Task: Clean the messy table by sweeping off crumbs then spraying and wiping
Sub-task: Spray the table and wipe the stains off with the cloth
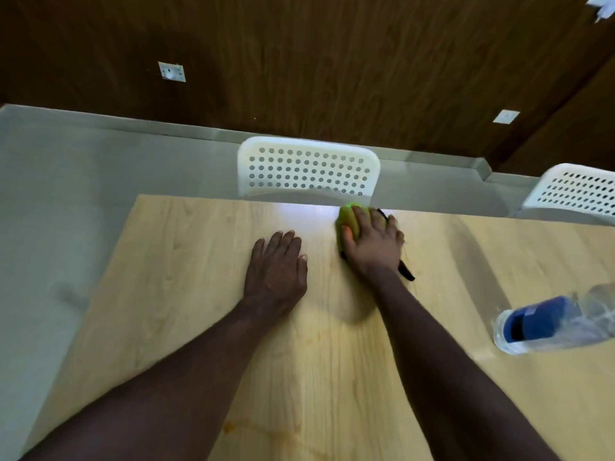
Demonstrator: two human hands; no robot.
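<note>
Nearest us, two bare forearms reach up from the bottom edge across the pale wooden table (186, 261). Starting at the left, at about 7 o'clock, we see a small orange stain (229, 427) on the tabletop beside the left forearm. Grey floor (66, 201) runs along the table's left side, toward 9 o'clock.

The left hand (276, 271) lies palm down on the wood just left of centre. Its fingers are straight and close together, pointing to 12 o'clock, and it holds nothing. Beyond the table's far edge, at 12 o'clock, stands a white perforated chair (307, 168). High at 11 o'clock a white wall socket (171, 71) sits in dark wood panelling.

Just right of centre, toward 1 o'clock and close to the far table edge, the right hand (374, 242) covers a green cloth (347, 221). Its fingers are slightly spread and bent over the top, with the thumb tucked against the cloth's near left side, and the hand presses the cloth onto the wood. This part is blurred. A black strip (406, 271) pokes out from under the heel of that hand toward 4 o'clock; we cannot tell what it is. The two hands are near each other but apart.

At 3 o'clock a clear plastic bottle (559, 322) with a blue label lies on its side on the table, well apart from the right hand. A second white chair (579, 191) shows at 2 o'clock.
</note>
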